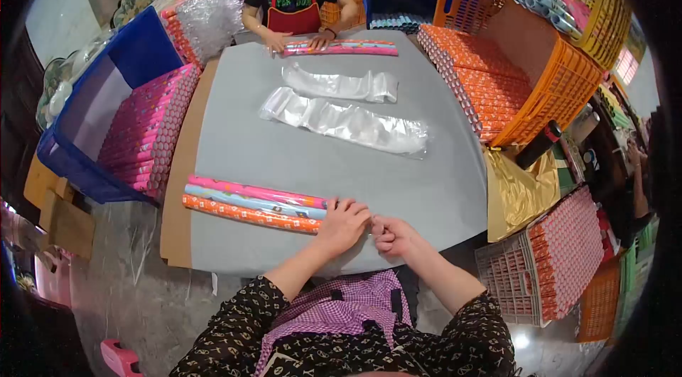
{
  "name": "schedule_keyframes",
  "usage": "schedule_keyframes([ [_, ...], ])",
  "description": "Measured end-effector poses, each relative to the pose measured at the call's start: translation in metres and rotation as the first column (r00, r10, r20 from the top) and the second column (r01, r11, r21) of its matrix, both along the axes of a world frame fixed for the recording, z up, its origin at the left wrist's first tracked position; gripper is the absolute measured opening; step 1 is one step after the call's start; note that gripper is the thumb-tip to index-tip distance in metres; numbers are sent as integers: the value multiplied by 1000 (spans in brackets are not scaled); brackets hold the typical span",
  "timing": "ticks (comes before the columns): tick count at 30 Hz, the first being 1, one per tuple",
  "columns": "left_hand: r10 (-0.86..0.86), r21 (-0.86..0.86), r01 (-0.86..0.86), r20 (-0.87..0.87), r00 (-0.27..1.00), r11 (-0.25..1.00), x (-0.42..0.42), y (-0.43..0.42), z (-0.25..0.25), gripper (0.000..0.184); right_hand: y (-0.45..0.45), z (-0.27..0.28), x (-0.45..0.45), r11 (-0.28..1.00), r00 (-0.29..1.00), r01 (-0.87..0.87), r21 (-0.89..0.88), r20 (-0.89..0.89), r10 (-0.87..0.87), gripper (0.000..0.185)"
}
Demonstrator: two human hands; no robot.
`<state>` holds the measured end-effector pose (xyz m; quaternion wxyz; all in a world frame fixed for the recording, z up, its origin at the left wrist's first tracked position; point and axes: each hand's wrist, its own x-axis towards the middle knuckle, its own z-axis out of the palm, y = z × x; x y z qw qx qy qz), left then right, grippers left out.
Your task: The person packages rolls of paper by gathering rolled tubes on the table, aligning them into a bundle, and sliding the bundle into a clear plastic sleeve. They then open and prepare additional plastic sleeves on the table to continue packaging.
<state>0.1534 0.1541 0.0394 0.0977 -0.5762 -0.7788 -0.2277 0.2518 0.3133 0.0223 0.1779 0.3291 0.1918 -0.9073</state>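
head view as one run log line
left hand: on pink, blue and orange patterned rolls | right hand: near rolls' right end | clear plastic sleeves: on grey table

On the rounded grey table (440, 192), a bundle of pink, blue and orange cylindrical rolls (252, 204) is laid below and left of the frame's centre; two clear plastic strips (348, 121) are placed above centre. A blue plastic crate (145, 46) is set at left, an orange plastic crate (565, 93) at upper right.
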Motion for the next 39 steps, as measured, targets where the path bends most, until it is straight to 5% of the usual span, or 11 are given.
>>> schedule_keyframes([
  [9, 15, 11, -16, 115, 993, 1000, 3, 5, -1, 17, -16, 25, 33, 975, 932, 177, -131, -296, -209, 19],
  [12, 53, -2, -53, 120, 991, 999, 5, 4, -2, 16, -15, 21, 27, 691, 914, 294, 660, -405, -2, 27],
  [13, 58, -29, -55, 113, 992, 998, 4, 6, -2, 16, -12, 18, 21, 690, 913, 282, 666, -408, 20, 27],
  [15, 39, 6, -40, 150, 988, 999, 5, 6, -4, 15, -8, 14, 18, -361, 809, 505, 784, -283, 515, 32],
  [16, 38, -12, -37, 137, 990, 999, 3, 6, -4, 15, -5, 14, 17, -476, 803, 487, 732, -161, 574, 45],
  [26, 51, -22, -49, 122, 991, 999, 6, 8, -3, 13, 10, 1, 5, -386, 853, 247, 889, -11, 521, 21],
  [31, 77, -59, -70, 124, 989, 996, 4, 12, 2, 12, 7, 18, -2, 120, 944, -90, 989, 47, 326, 20],
  [34, 55, 25, -61, 197, 979, 998, -1, 18, 3, 21, 2, 20, -10, 225, 983, -1, 974, -40, 179, 20],
  [37, 19, 61, -53, 455, 890, 997, -22, 23, -5, 34, 20, -2, -22, -34, 952, -83, 996, 89, 293, 21],
  [38, -29, 225, -80, 445, 895, 971, -36, 23, -19, 39, 20, -9, -22, 79, 979, 35, 996, -50, 197, 22],
  [39, -3, 208, -71, 334, 942, 976, -45, 9, -8, 40, 30, -16, -22, -203, 953, 97, 974, -32, 301, 24],
])
